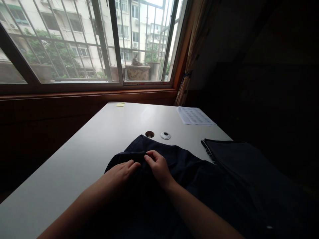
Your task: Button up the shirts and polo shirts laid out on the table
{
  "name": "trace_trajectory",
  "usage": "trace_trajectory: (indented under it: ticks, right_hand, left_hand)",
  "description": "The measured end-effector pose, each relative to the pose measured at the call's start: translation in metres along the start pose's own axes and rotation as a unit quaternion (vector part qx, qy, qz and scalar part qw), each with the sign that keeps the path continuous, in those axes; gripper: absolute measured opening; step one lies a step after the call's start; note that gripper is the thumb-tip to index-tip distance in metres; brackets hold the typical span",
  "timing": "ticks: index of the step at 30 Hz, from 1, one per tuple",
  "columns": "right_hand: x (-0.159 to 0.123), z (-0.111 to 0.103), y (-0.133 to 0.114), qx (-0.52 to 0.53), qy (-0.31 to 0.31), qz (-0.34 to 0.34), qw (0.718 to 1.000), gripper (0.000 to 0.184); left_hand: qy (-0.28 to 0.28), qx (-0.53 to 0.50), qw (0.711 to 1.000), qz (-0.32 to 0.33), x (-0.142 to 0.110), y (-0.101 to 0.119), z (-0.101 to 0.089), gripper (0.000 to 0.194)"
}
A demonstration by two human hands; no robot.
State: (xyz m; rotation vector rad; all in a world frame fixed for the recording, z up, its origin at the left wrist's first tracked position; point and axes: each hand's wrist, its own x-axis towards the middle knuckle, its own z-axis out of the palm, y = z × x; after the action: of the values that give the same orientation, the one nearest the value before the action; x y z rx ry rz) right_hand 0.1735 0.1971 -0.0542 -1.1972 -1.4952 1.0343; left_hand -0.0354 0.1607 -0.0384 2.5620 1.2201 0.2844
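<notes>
A dark navy cloth garment (179,156) is spread over the near part of the white table; its exact kind is hard to make out in the dim light. My left hand (124,171) has its fingers curled over a raised fold of the cloth. Just to the right, my right hand (158,166) pinches the end of the same fold between thumb and forefinger. Dark shadow hides the cloth below my wrists.
Folded dark cloth (239,152) lies at the right of the white table (82,149). Printed sheets (195,116) and a yellow sticky note (120,104) rest toward the far edge. A round cable hole (150,134) and its white cover (165,135) sit beyond the garment.
</notes>
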Motion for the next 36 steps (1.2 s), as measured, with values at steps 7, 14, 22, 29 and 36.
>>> trace_trajectory:
  ticks: [7, 14, 22, 29, 36]
  right_hand:
    - [0.0, 0.0, 0.002, 0.002, -0.003, 0.001, 1.0, 0.021]
    - [-0.001, -0.001, 0.0, 0.022, -0.006, 0.004, 1.0, 0.023]
    - [-0.002, 0.0, -0.001, 0.105, -0.034, 0.013, 0.994, 0.029]
    - [-0.002, 0.001, -0.003, 0.113, -0.051, 0.005, 0.992, 0.027]
    - [-0.007, 0.0, -0.006, 0.084, -0.05, -0.031, 0.995, 0.024]
  left_hand:
    - [-0.005, -0.015, 1.0, -0.001, 0.001, 0.002, -0.003, 0.057]
    - [0.004, -0.085, 0.996, -0.024, -0.003, 0.002, -0.025, 0.044]
    - [0.088, -0.126, 0.987, -0.042, 0.011, 0.008, -0.011, 0.034]
    - [0.057, -0.24, 0.968, -0.055, 0.018, 0.008, -0.001, 0.036]
    - [0.091, -0.348, 0.927, -0.107, 0.021, 0.008, -0.008, 0.032]
